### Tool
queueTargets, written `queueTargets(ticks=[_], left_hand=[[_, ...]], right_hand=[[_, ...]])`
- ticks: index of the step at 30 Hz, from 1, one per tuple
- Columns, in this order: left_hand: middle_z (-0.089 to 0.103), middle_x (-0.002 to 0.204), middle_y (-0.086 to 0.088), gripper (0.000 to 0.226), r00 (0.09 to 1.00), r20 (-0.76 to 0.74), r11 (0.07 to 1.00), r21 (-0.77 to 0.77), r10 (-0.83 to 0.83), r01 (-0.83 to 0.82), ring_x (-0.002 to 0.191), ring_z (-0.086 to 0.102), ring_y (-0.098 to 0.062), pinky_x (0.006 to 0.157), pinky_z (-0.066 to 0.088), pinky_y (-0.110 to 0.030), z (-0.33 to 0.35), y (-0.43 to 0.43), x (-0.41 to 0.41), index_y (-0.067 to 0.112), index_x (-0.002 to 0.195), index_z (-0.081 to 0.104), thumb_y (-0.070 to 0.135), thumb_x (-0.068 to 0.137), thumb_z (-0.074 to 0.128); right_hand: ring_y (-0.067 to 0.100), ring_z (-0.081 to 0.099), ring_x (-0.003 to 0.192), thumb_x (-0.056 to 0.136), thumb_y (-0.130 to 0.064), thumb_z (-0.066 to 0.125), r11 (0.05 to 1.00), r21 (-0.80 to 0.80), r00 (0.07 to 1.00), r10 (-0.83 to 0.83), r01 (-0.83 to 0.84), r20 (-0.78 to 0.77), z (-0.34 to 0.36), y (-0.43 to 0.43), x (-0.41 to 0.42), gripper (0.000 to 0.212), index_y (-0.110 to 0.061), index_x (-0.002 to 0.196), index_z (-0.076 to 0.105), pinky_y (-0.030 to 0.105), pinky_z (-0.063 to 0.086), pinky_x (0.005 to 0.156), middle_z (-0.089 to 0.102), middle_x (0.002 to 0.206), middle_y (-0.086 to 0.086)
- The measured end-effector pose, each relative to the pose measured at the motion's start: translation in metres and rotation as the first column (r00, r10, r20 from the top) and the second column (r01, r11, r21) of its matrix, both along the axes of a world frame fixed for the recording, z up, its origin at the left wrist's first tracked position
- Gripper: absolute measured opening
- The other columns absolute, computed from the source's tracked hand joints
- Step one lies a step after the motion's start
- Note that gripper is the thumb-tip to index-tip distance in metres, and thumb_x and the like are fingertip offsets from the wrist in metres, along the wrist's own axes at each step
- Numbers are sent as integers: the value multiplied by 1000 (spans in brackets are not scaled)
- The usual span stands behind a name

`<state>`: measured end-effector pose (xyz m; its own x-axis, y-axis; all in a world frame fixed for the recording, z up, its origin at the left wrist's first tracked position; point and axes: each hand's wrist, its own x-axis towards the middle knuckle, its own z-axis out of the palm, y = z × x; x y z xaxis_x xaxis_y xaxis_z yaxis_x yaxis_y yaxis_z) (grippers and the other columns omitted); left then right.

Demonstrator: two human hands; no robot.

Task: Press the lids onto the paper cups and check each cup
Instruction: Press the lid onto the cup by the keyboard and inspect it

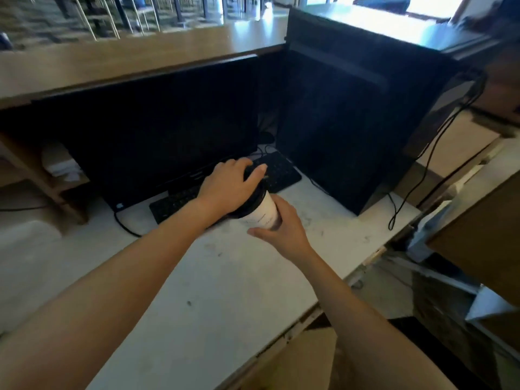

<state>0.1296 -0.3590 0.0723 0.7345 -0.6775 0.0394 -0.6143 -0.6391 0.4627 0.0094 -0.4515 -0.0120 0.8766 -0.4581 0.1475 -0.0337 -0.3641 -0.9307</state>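
Over a scuffed white counter (225,280) fronting a monitor (157,128), left hand (230,187) clasps the lid (255,196); right hand (284,232) grips the paper cup (263,211).

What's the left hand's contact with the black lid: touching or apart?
Touching. The head view shows the left hand cupped over the black lid, fingers curving down round its rim with no gap, while the right hand grips the paper cup.

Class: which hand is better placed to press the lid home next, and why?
Probably left. The left hand cups the black lid from above, while the right hand grips the tilted paper cup by its wall, steadying it.
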Motion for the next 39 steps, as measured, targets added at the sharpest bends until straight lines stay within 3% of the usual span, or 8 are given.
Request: queueTargets(ticks=[6, 13, 18, 23, 28, 31, 34, 39], left_hand=[[55, 113, 0, 63, 774, -633, 978, -152, 16, -144, 104, 58, -24, 78, 58, -48, 90, 10, -6, 30, 125, 47, 74, 83, 32], [53, 117, -4, 52, 782, -597, 875, -460, -178, -152, 100, 60, -19, 74, 58, -37, 107, 22, -6, 29, 121, 38, 40, 80, 68], [53, 111, 0, 57, 943, -304, 718, -686, -137, -117, 97, 56, -17, 84, 51, -30, 97, 31, -9, 36, 116, 42, 39, 70, 76], [46, 124, 2, 70, 962, 83, 603, -765, -259, 228, 107, 49, -5, 90, 38, -8, 91, 45, -19, 30, 126, 37, 35, 68, 75], [36, 140, -3, 76, 885, 285, 595, -659, -368, 460, 128, 38, -4, 103, 30, -10, 99, 52, -13, 23, 133, 30, 32, 71, 74], [39, 137, 11, 76, 868, -145, 636, -738, -474, 225, 120, 47, 4, 93, 45, -15, 110, 54, -14, 40, 137, 23, 33, 78, 70], [70, 104, 10, 29, 590, -621, 660, -728, -517, -187, 99, 67, -22, 84, 54, -53, 117, 53, -12, 38, 113, 59, 49, 90, 46], [71, 97, -3, 36, 379, -763, 736, -630, -524, -250, 91, 68, -30, 66, 58, -49, 120, 51, -9, 28, 101, 63, 51, 73, 58]], right_hand=[[13, 43, 109, 58, -35, 84, 862, -478, 986, -159, 167, 59, 74, -30, 10, 76, -26, 125, 49, 32, 46, 86, 54, 115, -7], [18, 41, 109, 65, -37, 77, 535, -769, 934, -149, 351, 323, 132, -16, 7, 73, -13, 129, 50, 31, 39, 91, 55, 119, 4], [13, 43, 116, 94, -44, 45, 963, -186, 980, -185, 197, 78, 178, -22, -8, 48, -21, 135, 40, 22, 39, 98, 49, 126, -2], [21, 67, 73, 86, -72, 19, 946, 324, 969, 72, 9, -236, 208, -34, -21, 73, -19, 110, 63, 32, 57, 59, 70, 85, 8], [14, 61, 64, 87, -52, 53, 930, 364, 999, 49, -40, -18, 206, -28, -25, 40, -18, 106, 52, 25, 53, 53, 61, 89, 6], [16, 65, 88, 88, -37, 60, 925, 377, 992, -2, -46, 126, 199, -26, -28, 27, -20, 106, 49, 29, 56, 66, 61, 98, 4], [16, 66, 96, 86, -24, 64, 944, 315, 974, 29, -100, 224, 197, -25, -30, 32, -21, 113, 46, 32, 57, 75, 63, 107, 6], [14, 62, 99, 81, -9, 70, 994, 60, 953, 69, -90, 295, 194, -27, -36, 50, -30, 116, 42, 27, 55, 81, 55, 115, -3]])
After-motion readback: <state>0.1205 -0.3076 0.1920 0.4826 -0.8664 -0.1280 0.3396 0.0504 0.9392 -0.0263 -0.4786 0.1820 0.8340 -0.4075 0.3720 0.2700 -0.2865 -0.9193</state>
